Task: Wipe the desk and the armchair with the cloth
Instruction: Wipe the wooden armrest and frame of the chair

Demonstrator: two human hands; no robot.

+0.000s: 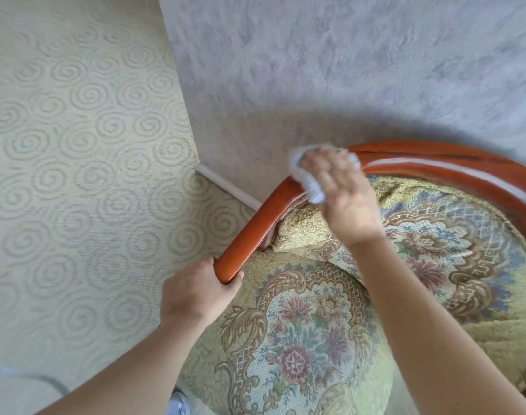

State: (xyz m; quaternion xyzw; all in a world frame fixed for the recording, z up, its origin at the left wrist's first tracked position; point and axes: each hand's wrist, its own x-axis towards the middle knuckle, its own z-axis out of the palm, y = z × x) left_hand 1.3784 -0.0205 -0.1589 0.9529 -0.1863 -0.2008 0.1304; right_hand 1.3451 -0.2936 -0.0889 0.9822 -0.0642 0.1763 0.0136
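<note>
The armchair fills the lower right, with a curved red-brown wooden frame [255, 229] and floral tapestry upholstery [300, 339]. My right hand [342, 199] presses a pale grey-blue cloth [311, 187] onto the bend of the wooden frame, where the arm meets the back rail. The cloth shows above and below my fingers and is blurred. My left hand [196, 292] grips the front end of the wooden arm. The desk is not in view.
A mottled grey wall [315, 70] rises directly behind the chair, with a white baseboard [229, 188] at its foot. Pale green carpet with spiral patterns [76, 175] covers the floor on the left. A light shoe [179, 401] shows at the bottom edge.
</note>
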